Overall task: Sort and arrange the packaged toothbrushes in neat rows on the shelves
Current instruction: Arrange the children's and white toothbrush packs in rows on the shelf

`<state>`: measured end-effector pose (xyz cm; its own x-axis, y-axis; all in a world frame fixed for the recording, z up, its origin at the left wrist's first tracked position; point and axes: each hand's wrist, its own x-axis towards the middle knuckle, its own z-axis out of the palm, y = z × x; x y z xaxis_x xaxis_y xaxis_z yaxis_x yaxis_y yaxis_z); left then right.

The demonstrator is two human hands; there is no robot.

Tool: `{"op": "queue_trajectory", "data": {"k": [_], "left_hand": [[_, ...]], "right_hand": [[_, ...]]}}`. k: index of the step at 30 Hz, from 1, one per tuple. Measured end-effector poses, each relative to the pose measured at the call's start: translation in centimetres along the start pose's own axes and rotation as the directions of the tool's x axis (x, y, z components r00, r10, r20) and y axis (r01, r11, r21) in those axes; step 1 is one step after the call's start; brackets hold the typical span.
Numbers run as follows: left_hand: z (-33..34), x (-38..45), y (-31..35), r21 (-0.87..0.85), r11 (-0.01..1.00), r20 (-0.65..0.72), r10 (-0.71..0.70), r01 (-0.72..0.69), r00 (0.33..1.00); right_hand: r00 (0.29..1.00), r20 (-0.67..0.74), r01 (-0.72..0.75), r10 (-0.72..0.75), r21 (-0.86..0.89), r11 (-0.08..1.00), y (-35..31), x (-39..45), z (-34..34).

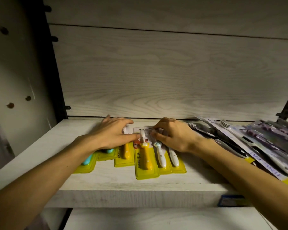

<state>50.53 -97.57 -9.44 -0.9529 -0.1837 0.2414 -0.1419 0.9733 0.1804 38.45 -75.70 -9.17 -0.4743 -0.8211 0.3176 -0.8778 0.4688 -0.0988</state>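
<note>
Several small yellow-backed toothbrush packs lie side by side on the pale wooden shelf [40, 165]. A pack with an orange-handled brush [145, 161] sits foremost in the middle, with two white-handled packs [163, 159] to its right and orange [126, 154] and turquoise [87, 161] ones to its left. My left hand [114, 134] lies flat over the tops of the left packs, fingers spread. My right hand [174, 136] has its fingers curled over the tops of the middle and right packs, pinching at their upper edges.
A loose pile of long dark and purple toothbrush packs [259, 143] overlaps at the right end of the shelf. Black shelf brackets [58, 90] run up the left side. A blue price label [231, 200] is on the front edge. A lower shelf [156, 219] shows beneath.
</note>
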Motion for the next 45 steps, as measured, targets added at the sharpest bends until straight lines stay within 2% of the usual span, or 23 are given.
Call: {"op": "queue_trajectory", "data": {"k": [5,9,12,14,17,19,24,26,29,33,35,39,41,45], "left_hand": [[-0.6,-0.1,-0.7,-0.009,0.998,0.058,-0.055,0.055,0.997],[-0.6,-0.2,-0.4,-0.047,0.998,-0.025,-0.040,0.039,0.999],[-0.8,-0.3,-0.3,-0.067,0.997,-0.055,-0.038,0.034,0.998],[-1.3,-0.5,-0.3,-0.080,0.996,-0.098,-0.052,0.044,0.994],[-2.4,-0.8,-0.8,-0.171,0.984,-0.146,-0.068,0.043,0.987],[-2.5,-0.9,-0.9,-0.263,0.965,-0.131,-0.042,0.006,0.991],[-0.5,-0.7,1.0,-0.162,0.985,-0.185,0.031,-0.061,0.982],[-0.3,-0.5,1.4,-0.189,0.981,-0.217,0.000,-0.042,0.976],[-0.6,-0.7,1.0,-0.317,0.949,-0.238,-0.087,0.007,0.967],[-0.8,-1.3,0.8,-0.379,0.925,-0.271,-0.129,0.018,0.954],[-0.9,-1.4,0.9,-0.353,0.935,-0.268,-0.140,0.039,0.953],[-0.7,-1.6,0.5,-0.190,0.981,-0.111,-0.058,0.036,0.992],[-1.0,-1.7,-0.1,-0.114,0.993,-0.075,-0.018,0.009,0.997],[-1.5,-1.9,-1.2,-0.180,0.983,-0.113,0.008,-0.028,0.994]], "right_hand": [[1.000,0.003,0.017,-0.017,-0.002,1.000,-0.1,0.2,0.0],[0.998,0.055,-0.010,-0.004,0.243,0.970,-1.2,0.5,0.3],[0.991,0.135,-0.029,-0.006,0.255,0.967,-1.6,0.5,0.5],[0.990,0.139,-0.041,0.004,0.266,0.963,-1.3,0.4,0.5],[0.991,0.130,-0.059,0.027,0.247,0.967,-0.8,0.4,0.4],[0.992,0.122,-0.067,0.039,0.230,0.971,-0.7,0.4,0.5],[0.988,0.146,-0.080,0.052,0.199,0.977,-1.0,0.4,0.9],[0.983,0.172,-0.104,0.071,0.195,0.975,-1.3,0.8,0.9],[0.974,0.210,-0.110,0.080,0.138,0.984,-1.6,1.1,0.7],[0.974,0.201,-0.128,0.107,0.098,0.987,-1.7,1.3,1.0],[0.975,0.190,-0.131,0.112,0.092,0.987,-1.8,1.2,1.1],[0.977,0.177,-0.137,0.117,0.104,0.985,-2.0,0.7,1.2],[0.979,0.172,-0.133,0.113,0.111,0.985,-2.0,0.6,1.1],[0.981,0.162,-0.131,0.111,0.121,0.984,-2.0,0.5,1.2]]}}
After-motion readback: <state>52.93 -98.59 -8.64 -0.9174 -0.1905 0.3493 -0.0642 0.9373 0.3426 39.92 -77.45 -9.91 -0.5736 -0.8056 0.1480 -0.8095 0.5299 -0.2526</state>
